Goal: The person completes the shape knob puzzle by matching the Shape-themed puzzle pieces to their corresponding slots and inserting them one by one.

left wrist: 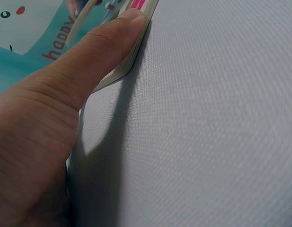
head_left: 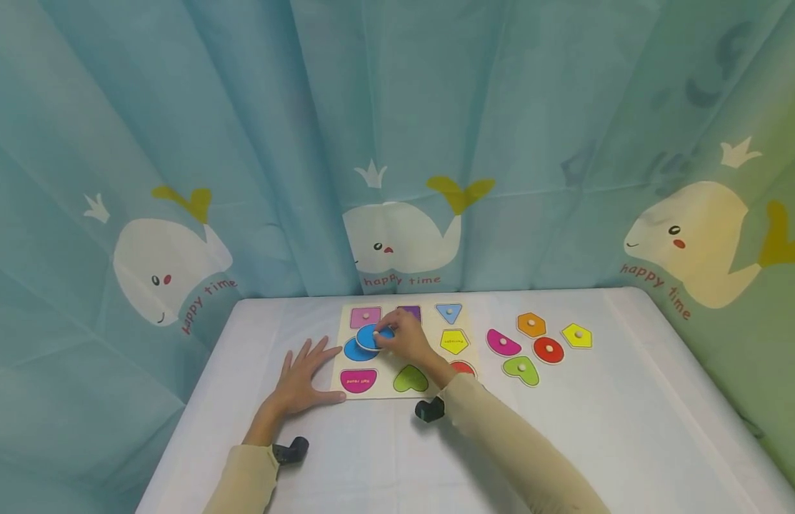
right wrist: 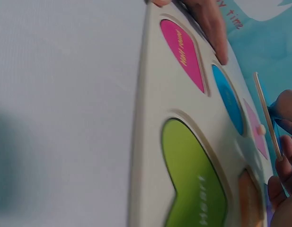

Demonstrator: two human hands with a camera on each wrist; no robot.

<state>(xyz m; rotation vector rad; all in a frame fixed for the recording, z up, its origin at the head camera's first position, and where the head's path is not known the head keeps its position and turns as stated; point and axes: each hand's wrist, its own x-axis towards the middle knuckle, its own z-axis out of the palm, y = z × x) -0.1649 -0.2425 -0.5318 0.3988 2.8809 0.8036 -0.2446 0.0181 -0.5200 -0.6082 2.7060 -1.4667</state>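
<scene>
My right hand (head_left: 408,341) pinches a blue oval puzzle piece (head_left: 368,335) by its small knob. The piece hovers, slightly tilted, over the blue oval recess (head_left: 353,351) of a cream shape puzzle board (head_left: 391,360). Beside the board's left edge, my left hand (head_left: 301,382) lies with fingers spread; its thumb (left wrist: 112,35) touches the near corner. In the right wrist view, the recesses "Half round" (right wrist: 181,54) and "Heart" (right wrist: 190,175) show their printed floors. A pink square piece (head_left: 358,319) and a light-blue triangle piece (head_left: 445,308) sit in the far row.
Right of the board lie several loose knobbed pieces: a magenta half round (head_left: 498,343), an orange hexagon (head_left: 526,325), a red circle (head_left: 543,355), a yellow pentagon (head_left: 583,340) and a green heart (head_left: 526,375). A whale-printed curtain (head_left: 532,143) hangs behind the white table (head_left: 616,442).
</scene>
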